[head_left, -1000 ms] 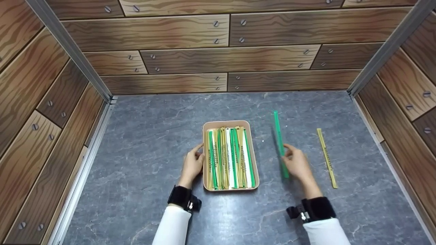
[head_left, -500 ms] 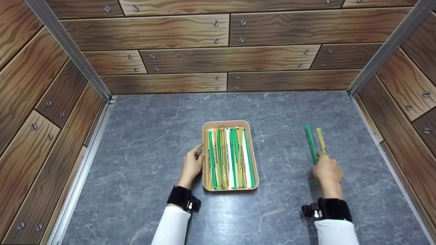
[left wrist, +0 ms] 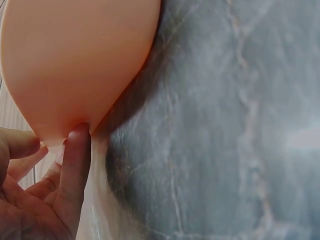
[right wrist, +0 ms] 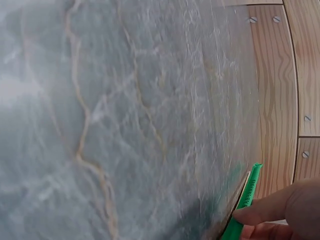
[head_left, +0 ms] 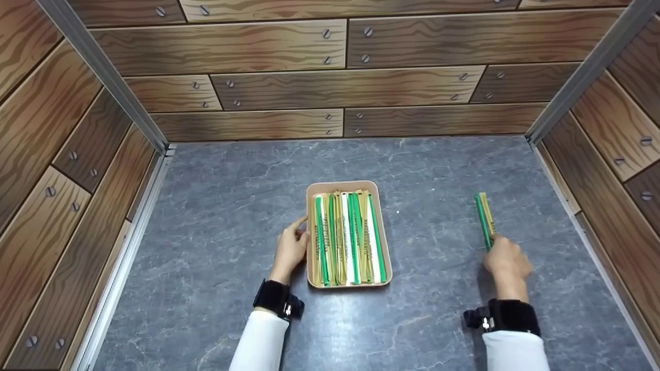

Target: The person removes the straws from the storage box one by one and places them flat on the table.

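The right hand [head_left: 508, 260] pinches the green packet [head_left: 482, 220], which points to eleven o'clock, the yellow packet [head_left: 488, 214] close along its three o'clock side; the left hand [head_left: 291, 250], fingers extended, touches the tray [head_left: 343, 186] at nine o'clock

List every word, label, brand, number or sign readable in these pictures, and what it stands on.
None readable.
Strips in the tray: dark print, too small.
Green strip in the right hand: print too small.
Yellow strip beside it: dark print, too small.
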Motion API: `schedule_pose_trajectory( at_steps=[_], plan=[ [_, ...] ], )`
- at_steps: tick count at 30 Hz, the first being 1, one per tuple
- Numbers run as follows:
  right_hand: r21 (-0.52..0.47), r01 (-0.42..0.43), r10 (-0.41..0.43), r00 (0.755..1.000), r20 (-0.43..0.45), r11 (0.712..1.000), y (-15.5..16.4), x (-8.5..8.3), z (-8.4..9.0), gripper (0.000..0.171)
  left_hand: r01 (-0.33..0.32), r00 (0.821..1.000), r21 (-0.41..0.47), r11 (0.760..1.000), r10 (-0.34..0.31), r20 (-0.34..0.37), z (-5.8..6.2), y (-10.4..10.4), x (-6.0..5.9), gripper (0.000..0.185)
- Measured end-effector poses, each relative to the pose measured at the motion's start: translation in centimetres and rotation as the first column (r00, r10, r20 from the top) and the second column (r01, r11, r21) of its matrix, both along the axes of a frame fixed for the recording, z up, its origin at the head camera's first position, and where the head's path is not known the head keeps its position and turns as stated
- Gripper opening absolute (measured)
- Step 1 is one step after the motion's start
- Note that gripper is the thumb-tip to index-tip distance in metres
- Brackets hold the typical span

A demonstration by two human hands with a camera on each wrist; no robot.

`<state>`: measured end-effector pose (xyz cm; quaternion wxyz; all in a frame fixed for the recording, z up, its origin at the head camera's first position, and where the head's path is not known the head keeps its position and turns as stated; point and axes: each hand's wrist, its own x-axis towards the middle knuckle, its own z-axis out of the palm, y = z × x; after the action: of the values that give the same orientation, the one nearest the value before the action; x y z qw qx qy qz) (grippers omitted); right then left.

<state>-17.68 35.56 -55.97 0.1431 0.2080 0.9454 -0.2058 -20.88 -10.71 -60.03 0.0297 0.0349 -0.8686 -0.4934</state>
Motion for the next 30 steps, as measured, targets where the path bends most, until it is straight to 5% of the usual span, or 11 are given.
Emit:
schedule_pose_trajectory(
  at_steps=[13,20,23,26,30],
  plan=[
    [0.023,-0.013,0.013,1.000,0.017,1.000,0.6,-0.4,0.0,0.055,0.018,1.000,-0.018,1.000,-0.018,-0.007,0.1,-0.1,0.0,0.043],
    [0.021,0.000,0.002,0.993,-0.122,1.000,-1.4,-0.6,1.4,0.055,0.024,1.000,-0.021,0.999,-0.024,0.000,0.2,-0.1,0.0,0.042],
    [0.000,-0.042,0.040,0.958,-0.283,0.999,-3.5,-0.9,2.0,0.049,0.023,1.000,-0.019,1.000,-0.023,0.001,0.2,0.0,0.0,0.043],
    [-0.012,-0.135,0.117,0.896,-0.429,0.991,-6.1,-1.1,2.2,0.043,0.025,1.000,-0.011,1.000,-0.025,0.007,0.1,0.0,0.0,0.044],
    [-0.055,-0.266,0.200,0.828,-0.523,0.962,-9.9,-1.5,1.6,0.038,0.024,1.000,0.002,1.000,-0.024,0.012,0.1,0.0,0.0,0.045]
  ],
)
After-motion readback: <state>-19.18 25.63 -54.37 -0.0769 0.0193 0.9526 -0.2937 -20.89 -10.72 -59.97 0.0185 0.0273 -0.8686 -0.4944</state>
